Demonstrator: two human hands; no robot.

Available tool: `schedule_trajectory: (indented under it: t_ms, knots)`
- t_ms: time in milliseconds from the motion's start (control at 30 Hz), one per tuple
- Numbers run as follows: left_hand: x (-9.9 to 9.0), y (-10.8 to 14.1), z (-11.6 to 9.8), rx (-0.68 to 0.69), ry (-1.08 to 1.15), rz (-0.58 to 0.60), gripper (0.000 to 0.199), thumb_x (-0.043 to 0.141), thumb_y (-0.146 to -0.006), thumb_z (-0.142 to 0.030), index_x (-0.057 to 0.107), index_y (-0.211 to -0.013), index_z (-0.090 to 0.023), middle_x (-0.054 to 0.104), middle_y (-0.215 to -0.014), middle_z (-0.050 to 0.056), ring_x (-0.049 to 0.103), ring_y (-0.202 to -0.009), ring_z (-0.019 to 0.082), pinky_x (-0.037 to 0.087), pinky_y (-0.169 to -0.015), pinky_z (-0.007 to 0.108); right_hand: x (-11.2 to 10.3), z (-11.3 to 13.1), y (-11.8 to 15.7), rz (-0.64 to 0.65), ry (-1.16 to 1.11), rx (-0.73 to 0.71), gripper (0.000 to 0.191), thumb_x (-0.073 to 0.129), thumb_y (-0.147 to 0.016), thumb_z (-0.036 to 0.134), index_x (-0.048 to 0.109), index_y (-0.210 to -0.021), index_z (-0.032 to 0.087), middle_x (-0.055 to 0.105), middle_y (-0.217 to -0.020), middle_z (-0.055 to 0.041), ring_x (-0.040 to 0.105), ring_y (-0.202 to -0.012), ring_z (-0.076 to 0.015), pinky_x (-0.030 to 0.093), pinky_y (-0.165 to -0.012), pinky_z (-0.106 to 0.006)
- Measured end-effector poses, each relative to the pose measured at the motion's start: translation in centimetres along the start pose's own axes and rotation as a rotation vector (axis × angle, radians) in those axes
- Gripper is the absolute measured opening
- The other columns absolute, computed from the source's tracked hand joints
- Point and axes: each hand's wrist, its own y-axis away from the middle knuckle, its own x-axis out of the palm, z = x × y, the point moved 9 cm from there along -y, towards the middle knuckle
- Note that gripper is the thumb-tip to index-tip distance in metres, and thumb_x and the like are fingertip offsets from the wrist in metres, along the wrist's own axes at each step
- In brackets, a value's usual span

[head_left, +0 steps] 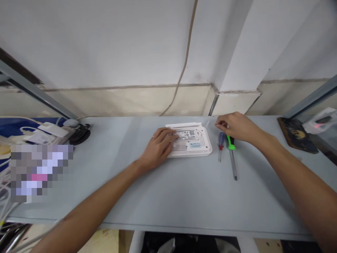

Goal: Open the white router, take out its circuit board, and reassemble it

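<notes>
We've got our L hand (159,148) lying flat on a white router (203,144), which sits underside up w/ its labels and vent holes showing. Fingers are loosely spread and resting on top, palm low, no real grip on it. The router's mid-table, btwn our two hands, w/ a white bar, prob. a folded antenna (183,125), along its far edge.

Our R hand (237,127) is just right of the router, curled, fingertips (217,123) pinched together, not touching it. Can't tell if they've got something tiny in them, too small to see. Under that hand, a green-handled screwdriver (231,142) lies on the table w/ its shaft pointing toward us, and just left of it a small screwdriver (221,141) w/ a blue-and-red handle, the two almost side by side.

All this is on a pale grey-blue table (168,200). Far left: white power adapter (54,129) and cables (31,130), plus a pixelated patch (39,172). Far right: dark brown mat (297,135) and plastic bag (317,121). A tan cable (185,56) runs down the wall (105,45) behind.
</notes>
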Motion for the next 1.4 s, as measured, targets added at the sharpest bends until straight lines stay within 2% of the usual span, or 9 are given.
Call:
schedule_trajectory:
  t_ms: [133, 333, 467, 633, 767, 933, 1067, 1233, 1400]
  knots:
    - [-0.5, 0.4, 1.0, -0.124, -0.036, -0.086, 0.037, 0.055, -0.102, -0.028, 0.056, -0.139, -0.022, 0.049, -0.150, 0.016, 0.036, -0.142, 0.035, 0.044, -0.115, 0.064, 0.2, -0.3, 0.1, 0.004, 0.077, 0.069, 0.013, 0.058, -0.088, 0.025, 0.069, -0.084, 0.022, 0.073, -0.083, -0.0038, 0.062, -0.073, -0.0202, 0.034, -0.060, -0.030]
    - [0.6, 0.5, 1.8, -0.175, 0.029, 0.016, 0.035, 0.049, -0.105, -0.031, 0.052, -0.139, -0.022, 0.050, -0.143, 0.014, 0.038, -0.139, 0.031, 0.043, -0.118, 0.059, 0.7, 0.4, 0.2, 0.043, 0.136, 0.024, 0.034, 0.036, -0.103, 0.033, 0.063, -0.087, 0.020, 0.071, -0.085, -0.0068, 0.060, -0.070, -0.0197, 0.029, -0.059, -0.031]
    - [0.8, 0.5, 1.8, -0.178, 0.022, 0.028, 0.036, 0.048, -0.106, -0.031, 0.052, -0.140, -0.023, 0.051, -0.142, 0.014, 0.039, -0.137, 0.031, 0.042, -0.118, 0.059, 1.0, 0.8, 0.3, 0.044, 0.190, -0.005, 0.031, 0.037, -0.104, 0.031, 0.063, -0.093, 0.020, 0.072, -0.094, -0.0072, 0.060, -0.074, -0.0197, 0.026, -0.059, -0.032]
    - [1.2, 0.4, 1.8, -0.181, 0.013, 0.028, 0.037, 0.045, -0.106, -0.030, 0.052, -0.141, -0.021, 0.050, -0.141, 0.015, 0.040, -0.136, 0.032, 0.044, -0.116, 0.058, 1.1, 1.2, 0.4, 0.057, 0.308, -0.023, 0.021, 0.046, -0.095, 0.012, 0.066, -0.094, 0.019, 0.072, -0.099, -0.0079, 0.060, -0.073, -0.0187, 0.023, -0.059, -0.033]
    - [1.4, 0.4, 1.9, -0.182, 0.004, 0.030, 0.038, 0.045, -0.106, -0.030, 0.052, -0.141, -0.019, 0.049, -0.140, 0.016, 0.040, -0.136, 0.032, 0.045, -0.115, 0.058, 1.7, 1.6, 0.4, 0.104, 0.369, -0.048, 0.027, 0.054, -0.083, -0.002, 0.066, -0.097, 0.018, 0.073, -0.104, -0.0094, 0.064, -0.077, -0.0197, 0.021, -0.058, -0.032]
    - [1.4, 0.4, 2.0, -0.200, 0.016, 0.054, 0.038, 0.044, -0.106, -0.030, 0.052, -0.142, -0.018, 0.049, -0.139, 0.016, 0.041, -0.136, 0.032, 0.045, -0.115, 0.055, 2.6, 2.5, 0.3, 0.081, 0.445, -0.066, 0.036, 0.046, -0.089, -0.007, 0.068, -0.106, 0.016, 0.072, -0.104, -0.0130, 0.068, -0.085, -0.0216, 0.021, -0.058, -0.033]
    - [1.3, 0.4, 2.1, -0.226, 0.026, 0.065, 0.039, 0.044, -0.106, -0.031, 0.052, -0.143, -0.020, 0.048, -0.142, 0.015, 0.041, -0.137, 0.032, 0.045, -0.116, 0.055, 3.0, 2.4, 0.3, 0.153, 0.402, -0.053, 0.032, 0.044, -0.097, 0.002, 0.068, -0.113, 0.016, 0.070, -0.113, -0.0149, 0.069, -0.095, -0.0247, 0.029, -0.061, -0.031]
    - [1.3, 0.4, 2.3, -0.241, 0.048, 0.076, 0.039, 0.044, -0.106, -0.033, 0.052, -0.143, -0.022, 0.048, -0.143, 0.014, 0.041, -0.138, 0.032, 0.041, -0.120, 0.055, 1.1, -0.4, 0.7, 0.194, 0.295, 0.118, 0.034, 0.042, -0.105, 0.027, 0.064, -0.130, 0.019, 0.065, -0.128, -0.0169, 0.067, -0.108, -0.0304, 0.041, -0.069, -0.033]
    - [1.2, 0.4, 3.2, -0.281, 0.171, 0.095, 0.041, 0.048, -0.106, -0.040, 0.054, -0.143, -0.024, 0.046, -0.146, 0.013, 0.038, -0.144, 0.031, 0.034, -0.126, 0.055, 2.4, -3.1, 2.2, 0.432, 0.135, 0.332, 0.030, 0.050, -0.100, 0.035, 0.066, -0.117, 0.016, 0.071, -0.112, -0.0195, 0.071, -0.094, -0.0315, 0.045, -0.070, -0.035]
